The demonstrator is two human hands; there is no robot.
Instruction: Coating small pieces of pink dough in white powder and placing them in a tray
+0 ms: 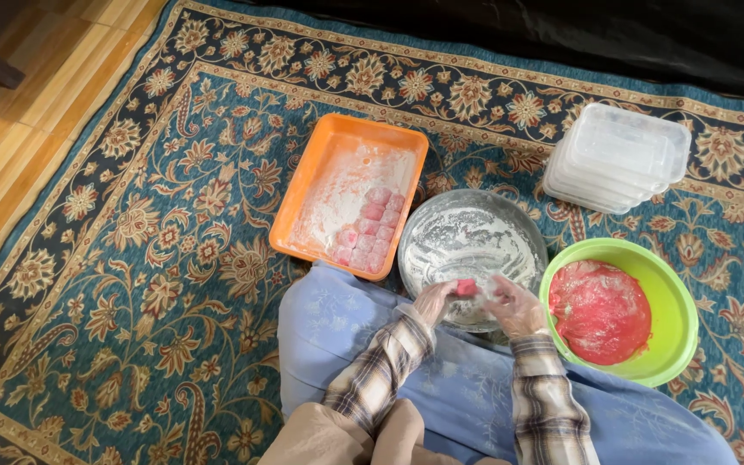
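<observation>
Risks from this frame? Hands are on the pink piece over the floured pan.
1. The pink piece, pinched between left hand and right hand, may stick to the thin gloves.
2. Flour may spill from the metal pan onto the carpet.
3. A right elbow swing might tip the green bowl of red dough.

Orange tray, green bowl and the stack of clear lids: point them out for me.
orange tray (325, 151): head view, on its upper left rim.
green bowl (678, 297): head view, on its bare right inner wall.
stack of clear lids (620, 155): head view, on the top lid.
</observation>
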